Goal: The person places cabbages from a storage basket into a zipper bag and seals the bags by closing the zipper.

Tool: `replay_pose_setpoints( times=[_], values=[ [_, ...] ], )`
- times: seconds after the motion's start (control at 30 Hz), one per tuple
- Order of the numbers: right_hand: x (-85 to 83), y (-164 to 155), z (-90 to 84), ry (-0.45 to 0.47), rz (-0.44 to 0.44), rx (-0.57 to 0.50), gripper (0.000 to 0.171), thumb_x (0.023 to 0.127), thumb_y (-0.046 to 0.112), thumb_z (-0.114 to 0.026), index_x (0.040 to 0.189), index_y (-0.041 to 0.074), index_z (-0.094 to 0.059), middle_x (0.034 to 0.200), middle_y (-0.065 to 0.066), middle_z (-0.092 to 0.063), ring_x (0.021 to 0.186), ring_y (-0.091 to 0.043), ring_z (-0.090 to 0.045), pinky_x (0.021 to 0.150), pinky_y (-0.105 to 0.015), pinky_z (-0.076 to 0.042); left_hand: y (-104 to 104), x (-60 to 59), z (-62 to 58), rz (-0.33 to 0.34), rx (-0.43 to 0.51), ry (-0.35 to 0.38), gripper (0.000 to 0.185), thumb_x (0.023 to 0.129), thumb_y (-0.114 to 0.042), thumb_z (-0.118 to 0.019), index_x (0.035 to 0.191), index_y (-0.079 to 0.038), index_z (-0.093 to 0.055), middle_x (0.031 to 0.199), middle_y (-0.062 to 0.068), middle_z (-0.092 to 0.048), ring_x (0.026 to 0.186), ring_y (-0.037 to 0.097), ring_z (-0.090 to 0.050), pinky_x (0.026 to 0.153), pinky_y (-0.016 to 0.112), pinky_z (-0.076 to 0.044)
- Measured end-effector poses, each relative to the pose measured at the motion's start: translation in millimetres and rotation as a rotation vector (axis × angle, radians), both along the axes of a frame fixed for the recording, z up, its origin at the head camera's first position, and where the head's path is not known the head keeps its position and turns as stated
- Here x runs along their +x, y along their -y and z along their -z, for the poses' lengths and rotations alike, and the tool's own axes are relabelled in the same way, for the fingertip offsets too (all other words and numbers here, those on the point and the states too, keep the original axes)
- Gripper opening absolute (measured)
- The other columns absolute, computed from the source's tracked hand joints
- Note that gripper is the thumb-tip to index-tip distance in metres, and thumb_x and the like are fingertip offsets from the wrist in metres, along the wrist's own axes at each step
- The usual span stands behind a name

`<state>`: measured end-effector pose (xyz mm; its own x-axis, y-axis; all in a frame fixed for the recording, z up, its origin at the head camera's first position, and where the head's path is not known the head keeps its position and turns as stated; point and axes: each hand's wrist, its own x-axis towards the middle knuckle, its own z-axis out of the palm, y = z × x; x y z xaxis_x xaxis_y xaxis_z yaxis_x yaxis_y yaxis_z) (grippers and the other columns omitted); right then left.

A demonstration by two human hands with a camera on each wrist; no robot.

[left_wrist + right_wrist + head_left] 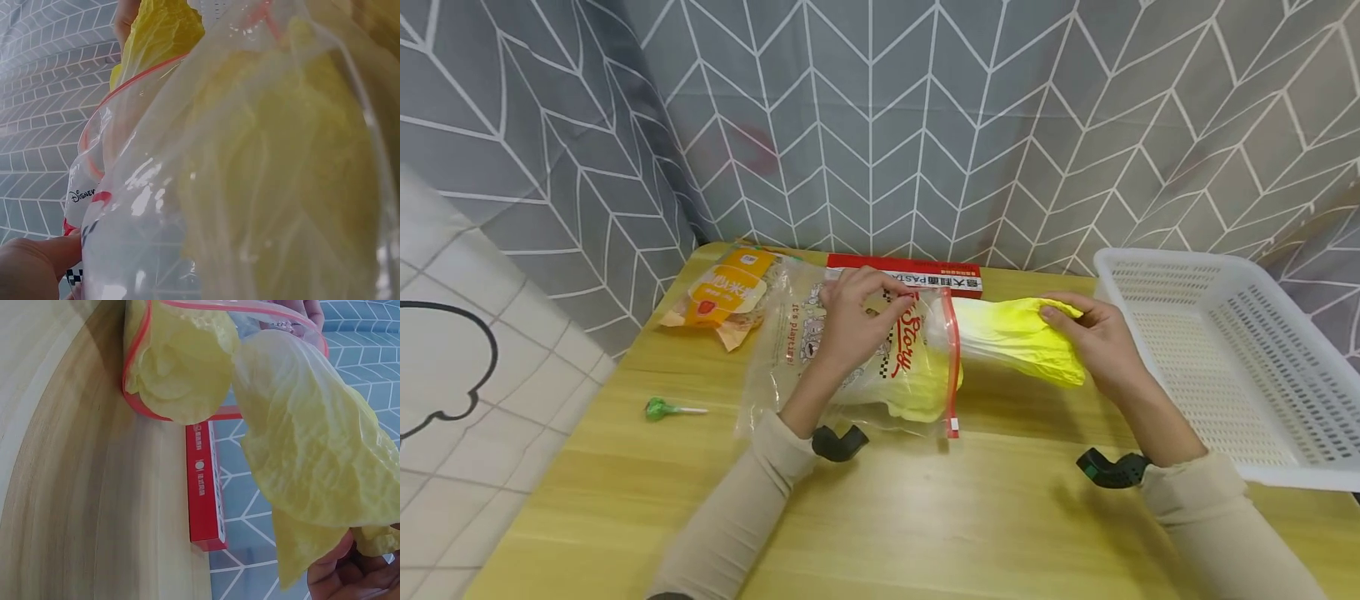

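A clear zip bag (775, 367) with a red zip edge (954, 367) and printed red lettering lies on the table, its mouth facing right. My left hand (853, 321) pinches the upper side of the bag near the mouth; in the left wrist view the thumb presses the printed film. My right hand (1101, 342) grips a napa cabbage (1018, 337) by its yellow leafy end. Its white stem end reaches just inside the bag's mouth. Another yellow cabbage (181, 369) is inside the bag, beside the mouth in the right wrist view.
Behind the bag lies a red pasta box (906, 273). An orange-and-yellow food packet (730, 287) sits at the back left, with a green-wrapped lollipop (660, 408) in front of it. A white perforated basket (1217, 333) stands at the right. A patterned grey curtain (880, 125) hangs behind the table.
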<state>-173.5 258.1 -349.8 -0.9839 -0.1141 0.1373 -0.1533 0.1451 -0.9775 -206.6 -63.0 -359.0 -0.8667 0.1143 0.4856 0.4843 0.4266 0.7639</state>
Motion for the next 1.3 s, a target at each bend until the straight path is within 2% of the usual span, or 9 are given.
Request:
replay_pose_setpoints(
  times=[0.23, 0.5, 0.63, 0.83, 0.93, 1.1, 1.17, 1.23, 1.3],
  values=[
    [1.2, -5, -0.5, -0.034, 0.027, 0.002, 0.022, 0.101, 0.017, -0.064, 0.120, 0.012, -0.073, 0.109, 0.011, -0.069, 0.086, -0.003, -0.065, 0.073, -0.014, -0.053, -5, -2.4, -1.1, -0.004, -0.031, -0.014, 0.010, 0.092, -0.024, -0.077, 0.100, -0.018, -0.076, 0.100, -0.003, -0.071, 0.114, 0.018, -0.054, 0.116, 0.063, -0.011],
    [3.4, -6, -3.7, -0.009, -0.002, -0.147, 0.021, 0.100, 0.012, -0.063, 0.119, 0.010, -0.073, 0.103, 0.005, -0.071, 0.072, -0.006, -0.071, 0.061, -0.019, -0.057, -8, -4.9, -2.9, -0.004, -0.104, -0.023, 0.016, 0.094, -0.026, -0.074, 0.108, -0.020, -0.077, 0.110, -0.003, -0.074, 0.117, 0.019, -0.054, 0.113, 0.060, -0.014],
    [2.4, -5, -3.1, -0.006, -0.001, -0.169, 0.020, 0.100, 0.011, -0.063, 0.117, 0.011, -0.074, 0.100, 0.005, -0.072, 0.070, -0.007, -0.071, 0.060, -0.019, -0.057, -6, -4.6, -2.7, -0.013, -0.128, -0.024, 0.016, 0.094, -0.026, -0.073, 0.106, -0.017, -0.078, 0.110, -0.001, -0.073, 0.117, 0.020, -0.054, 0.113, 0.060, -0.014],
    [-0.2, -3, -2.5, -0.038, -0.005, -0.192, 0.020, 0.100, 0.010, -0.063, 0.116, 0.010, -0.074, 0.098, 0.004, -0.072, 0.069, -0.006, -0.070, 0.059, -0.019, -0.056, -4, -4.1, -2.5, -0.001, -0.079, -0.045, 0.012, 0.095, -0.022, -0.073, 0.103, -0.015, -0.079, 0.107, -0.001, -0.074, 0.113, 0.019, -0.055, 0.111, 0.060, -0.015],
    [-0.9, -1, -0.8, -0.068, -0.006, -0.130, 0.020, 0.100, 0.009, -0.063, 0.116, 0.010, -0.074, 0.102, 0.006, -0.071, 0.071, -0.004, -0.068, 0.061, -0.017, -0.055, -3, -3.2, -2.2, 0.009, -0.037, -0.048, 0.011, 0.095, -0.021, -0.072, 0.103, -0.016, -0.079, 0.106, -0.002, -0.074, 0.110, 0.018, -0.055, 0.111, 0.061, -0.014],
    [-0.9, 2, -0.5, -0.132, 0.002, 0.178, 0.021, 0.101, 0.010, -0.062, 0.119, 0.008, -0.073, 0.107, 0.018, -0.070, 0.075, -0.002, -0.061, 0.066, -0.016, -0.050, -1, -1.9, -2.1, 0.009, 0.004, -0.062, 0.011, 0.094, -0.020, -0.073, 0.103, -0.017, -0.079, 0.104, -0.002, -0.075, 0.107, 0.018, -0.054, 0.107, 0.059, -0.017],
    [-1.3, 4, -1.7, -0.145, 0.003, 0.267, 0.022, 0.101, 0.011, -0.062, 0.120, 0.006, -0.072, 0.107, 0.021, -0.069, 0.070, -0.002, -0.057, 0.062, -0.019, -0.048, -1, -1.5, -2.3, 0.004, 0.012, -0.067, 0.010, 0.094, -0.020, -0.074, 0.102, -0.017, -0.079, 0.103, -0.002, -0.076, 0.106, 0.018, -0.054, 0.105, 0.058, -0.018],
    [-2.0, 5, -2.6, -0.151, 0.006, 0.285, 0.022, 0.101, 0.011, -0.062, 0.120, 0.008, -0.073, 0.102, 0.022, -0.069, 0.061, -0.001, -0.053, 0.057, -0.019, -0.045, 0, -1.2, -2.2, -0.002, 0.013, -0.069, 0.010, 0.094, -0.020, -0.074, 0.102, -0.017, -0.079, 0.102, -0.002, -0.076, 0.106, 0.018, -0.055, 0.103, 0.057, -0.019],
    [-3.0, 6, -2.4, -0.135, 0.003, 0.204, 0.021, 0.101, 0.011, -0.062, 0.119, 0.009, -0.074, 0.100, 0.018, -0.070, 0.056, -0.001, -0.052, 0.054, -0.018, -0.045, 0, -0.7, -2.3, -0.007, 0.012, -0.069, 0.010, 0.094, -0.020, -0.074, 0.102, -0.017, -0.079, 0.102, -0.002, -0.076, 0.106, 0.018, -0.055, 0.103, 0.057, -0.019]
  ],
)
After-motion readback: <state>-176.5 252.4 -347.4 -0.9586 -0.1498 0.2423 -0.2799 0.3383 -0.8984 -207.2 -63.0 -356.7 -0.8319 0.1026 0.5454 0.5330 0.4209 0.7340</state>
